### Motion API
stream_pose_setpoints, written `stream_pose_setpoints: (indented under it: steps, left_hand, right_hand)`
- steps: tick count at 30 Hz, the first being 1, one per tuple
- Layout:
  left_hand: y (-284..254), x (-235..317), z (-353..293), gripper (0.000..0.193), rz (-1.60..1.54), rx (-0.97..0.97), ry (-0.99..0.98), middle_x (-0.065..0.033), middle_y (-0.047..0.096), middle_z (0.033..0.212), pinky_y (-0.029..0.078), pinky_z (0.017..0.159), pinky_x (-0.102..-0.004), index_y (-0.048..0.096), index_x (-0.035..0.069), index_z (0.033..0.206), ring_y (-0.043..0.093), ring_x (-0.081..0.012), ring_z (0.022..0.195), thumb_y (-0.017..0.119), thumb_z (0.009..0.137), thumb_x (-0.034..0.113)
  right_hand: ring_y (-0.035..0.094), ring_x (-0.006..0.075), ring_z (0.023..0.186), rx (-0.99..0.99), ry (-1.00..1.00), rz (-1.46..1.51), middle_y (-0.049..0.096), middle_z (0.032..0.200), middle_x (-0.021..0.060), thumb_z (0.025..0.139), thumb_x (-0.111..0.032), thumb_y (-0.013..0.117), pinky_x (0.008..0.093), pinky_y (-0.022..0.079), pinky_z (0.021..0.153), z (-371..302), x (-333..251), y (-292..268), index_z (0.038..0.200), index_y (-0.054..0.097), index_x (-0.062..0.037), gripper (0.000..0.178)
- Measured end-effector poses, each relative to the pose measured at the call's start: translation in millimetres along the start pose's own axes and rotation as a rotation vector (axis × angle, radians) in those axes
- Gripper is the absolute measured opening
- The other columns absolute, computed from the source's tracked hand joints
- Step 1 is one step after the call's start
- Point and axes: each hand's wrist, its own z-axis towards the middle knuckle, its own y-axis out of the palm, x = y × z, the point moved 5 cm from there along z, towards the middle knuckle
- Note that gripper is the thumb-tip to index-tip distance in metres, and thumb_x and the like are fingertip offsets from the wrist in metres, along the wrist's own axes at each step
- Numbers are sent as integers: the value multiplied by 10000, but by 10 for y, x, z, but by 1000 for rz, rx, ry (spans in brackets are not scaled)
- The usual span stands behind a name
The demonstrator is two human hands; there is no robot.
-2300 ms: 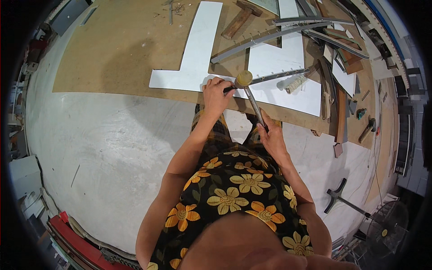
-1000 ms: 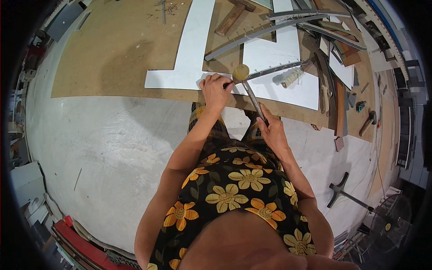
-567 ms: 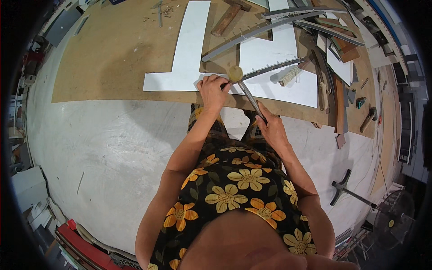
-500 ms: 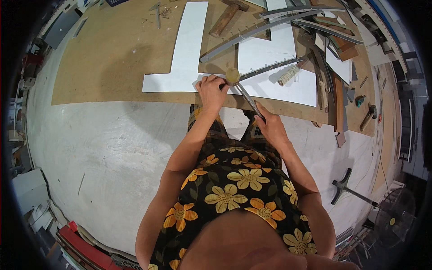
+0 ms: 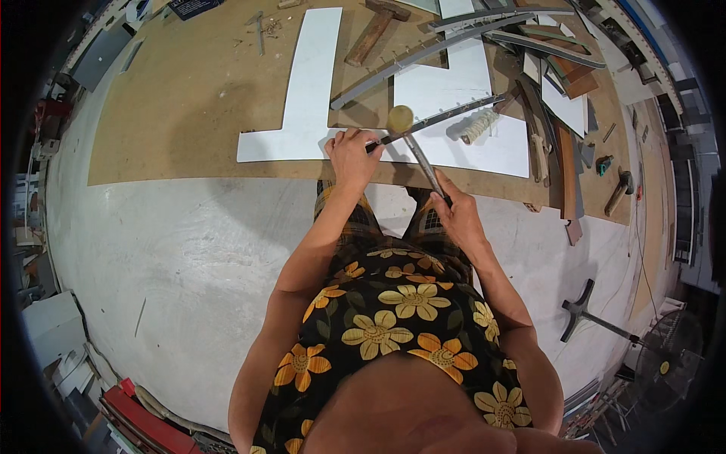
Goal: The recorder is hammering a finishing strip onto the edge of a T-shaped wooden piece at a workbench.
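My left hand (image 5: 351, 157) rests on a white board (image 5: 306, 98), its fingers pinching the near end of a narrow dark strip (image 5: 446, 115). Small pins or nails stick up along that strip, which slants away to the right. My right hand (image 5: 457, 210) is closed round the dark grip of a mallet (image 5: 422, 161) with a metal handle. Its round yellowish head (image 5: 400, 119) is over the strip, just right of my left fingers; whether it touches the strip, I cannot tell. A roll of pale cord (image 5: 479, 127) lies on the white board to the right.
Behind the board lie a wooden-handled hammer (image 5: 376, 32) and a curved grey strip (image 5: 431, 54) with pins. Wood and metal offcuts (image 5: 567, 76) crowd the table's right side. Another hammer (image 5: 619, 194) is near its right edge. A fan (image 5: 665, 363) stands at lower right.
The mallet head has moved up and slightly right, away from my left fingers, so more of the strip's near end shows. My left hand still pinches the strip.
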Motion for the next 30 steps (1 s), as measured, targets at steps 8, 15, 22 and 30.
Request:
stream_pose_setpoints:
  steps: [8,15,22,30]
  left_hand:
    - [88,409,66,375,23,144,162,-13,596,1092,323,926,-438,710,182,1032,510,-249,1072,817,675,225]
    - [319,410,184,183,16,119,93,-4,617,1003,306,920,-449,751,189,842,509,-249,1026,811,671,210]
    - [355,295,205,131,-39,76,-4,-17,665,992,314,923,-444,755,163,835,550,-257,1002,769,707,187]
    - [411,208,204,110,-48,73,-14,-33,678,919,316,928,-445,739,136,805,549,-255,988,773,708,175]
  right_hand:
    - [615,131,914,55,212,155,661,1127,229,944,-60,560,259,494,773,-89,223,-139,1359,497,-3,423]
    - [602,214,1139,61,234,146,606,1231,256,940,-62,562,303,472,913,-85,268,-137,1344,499,17,416]
    - [609,281,1152,102,100,181,610,1231,246,933,-49,560,307,466,931,-12,121,-129,1331,515,6,404]
    - [551,159,778,30,116,127,658,988,233,911,-13,559,278,490,726,83,203,-11,1322,531,3,413]
